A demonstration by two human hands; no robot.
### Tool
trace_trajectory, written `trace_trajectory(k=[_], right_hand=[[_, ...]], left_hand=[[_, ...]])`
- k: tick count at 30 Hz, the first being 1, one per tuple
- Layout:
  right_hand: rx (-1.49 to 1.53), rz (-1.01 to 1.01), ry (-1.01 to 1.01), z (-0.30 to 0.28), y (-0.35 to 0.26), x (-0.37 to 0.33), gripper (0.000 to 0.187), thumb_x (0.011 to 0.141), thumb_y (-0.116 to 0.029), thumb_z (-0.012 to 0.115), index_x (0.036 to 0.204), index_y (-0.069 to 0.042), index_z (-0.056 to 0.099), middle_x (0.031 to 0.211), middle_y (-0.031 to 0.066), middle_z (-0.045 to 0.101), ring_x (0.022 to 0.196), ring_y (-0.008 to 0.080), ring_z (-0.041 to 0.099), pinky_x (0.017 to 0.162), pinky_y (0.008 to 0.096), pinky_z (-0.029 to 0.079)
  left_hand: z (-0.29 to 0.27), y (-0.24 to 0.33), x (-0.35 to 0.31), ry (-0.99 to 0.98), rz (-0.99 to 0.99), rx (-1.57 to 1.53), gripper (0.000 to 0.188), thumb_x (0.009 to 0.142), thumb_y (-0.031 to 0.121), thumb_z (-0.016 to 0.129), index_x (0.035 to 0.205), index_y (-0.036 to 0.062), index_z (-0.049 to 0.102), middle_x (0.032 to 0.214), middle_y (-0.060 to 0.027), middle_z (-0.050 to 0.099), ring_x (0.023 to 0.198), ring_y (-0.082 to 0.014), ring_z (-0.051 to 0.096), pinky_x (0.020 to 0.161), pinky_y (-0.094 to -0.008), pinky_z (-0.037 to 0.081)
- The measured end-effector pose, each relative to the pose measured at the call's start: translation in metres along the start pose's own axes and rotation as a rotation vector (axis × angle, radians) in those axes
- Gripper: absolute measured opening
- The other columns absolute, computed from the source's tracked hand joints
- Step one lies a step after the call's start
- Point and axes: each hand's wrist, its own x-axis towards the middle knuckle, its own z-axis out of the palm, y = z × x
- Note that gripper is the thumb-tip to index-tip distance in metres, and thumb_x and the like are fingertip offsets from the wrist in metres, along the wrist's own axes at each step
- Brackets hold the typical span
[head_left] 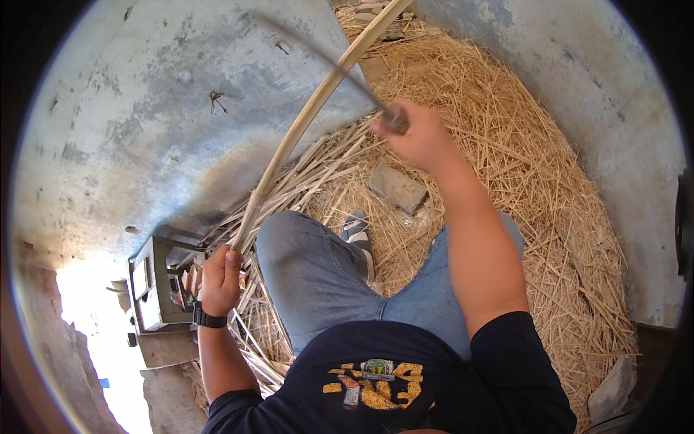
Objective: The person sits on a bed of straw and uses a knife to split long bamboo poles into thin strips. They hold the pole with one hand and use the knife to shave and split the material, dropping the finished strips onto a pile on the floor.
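The left hand point(220, 278) has its fingers wrapped around the lower end of a long pale cane point(311, 116), which rises away from them. The right hand point(419, 137) grips a knife point(340, 61), its blade crossing the cane above heaped straw point(520, 166).

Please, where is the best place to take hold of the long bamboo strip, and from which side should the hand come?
Probably its lower end, from the left, as the left hand holds the bamboo strip. It rises slanting up and right, and the blade in the right hand crosses higher up.
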Motion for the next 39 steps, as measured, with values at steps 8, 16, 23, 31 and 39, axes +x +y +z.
trace_trajectory(k=[8,16,23,31,39], right_hand=[[-0.400,-0.542,-0.211,0.031,-0.016,-0.021,0.018,0.078,-0.019,0.076,0.091,-0.012,0.066,0.077,0.0078,0.070,0.072,0.0271,0.071,0.065,0.0404,0.055],[-0.153,-0.010,0.021,-0.015,-0.008,0.002,0.024,0.091,-0.035,0.074,0.092,-0.011,0.069,0.084,0.0119,0.073,0.076,0.0278,0.072,0.071,0.0437,0.056],[-0.399,-0.541,-0.217,0.026,-0.030,-0.023,0.013,0.079,-0.012,0.072,0.092,-0.009,0.069,0.080,0.0125,0.071,0.076,0.0320,0.072,0.070,0.0473,0.056],[-0.081,0.068,0.023,-0.015,0.006,0.005,0.023,0.091,-0.031,0.074,0.096,-0.010,0.070,0.083,0.0123,0.073,0.078,0.0282,0.072,0.074,0.0437,0.056],[-0.378,-0.464,-0.332,0.035,-0.007,-0.013,0.020,0.090,-0.032,0.073,0.093,-0.013,0.068,0.072,0.0048,0.065,0.069,0.0208,0.065,0.065,0.0386,0.052]], left_hand=[[0.010,-0.002,0.006,-0.128,-0.064,-0.144,0.050,0.111,0.040,0.043,0.085,0.0006,0.058,0.065,-0.0058,0.051,0.061,-0.0156,0.048,0.058,-0.0333,0.039],[0.007,-0.003,0.004,-0.151,-0.110,-0.184,0.051,0.111,0.042,0.042,0.086,0.0010,0.060,0.065,-0.0023,0.051,0.062,-0.0123,0.047,0.058,-0.0306,0.038],[0.018,0.009,0.014,-0.140,-0.037,-0.160,0.051,0.111,0.042,0.041,0.086,0.0013,0.060,0.065,-0.0024,0.051,0.061,-0.0125,0.048,0.058,-0.0312,0.037],[0.010,-0.004,0.003,-0.145,-0.113,-0.243,0.049,0.112,0.041,0.041,0.083,0.0036,0.055,0.065,0.0006,0.047,0.061,-0.0093,0.042,0.056,-0.0287,0.035],[0.017,-0.001,0.007,-0.160,-0.088,-0.211,0.051,0.111,0.041,0.042,0.083,0.0019,0.057,0.064,-0.0021,0.048,0.059,-0.0121,0.044,0.057,-0.0308,0.038]])
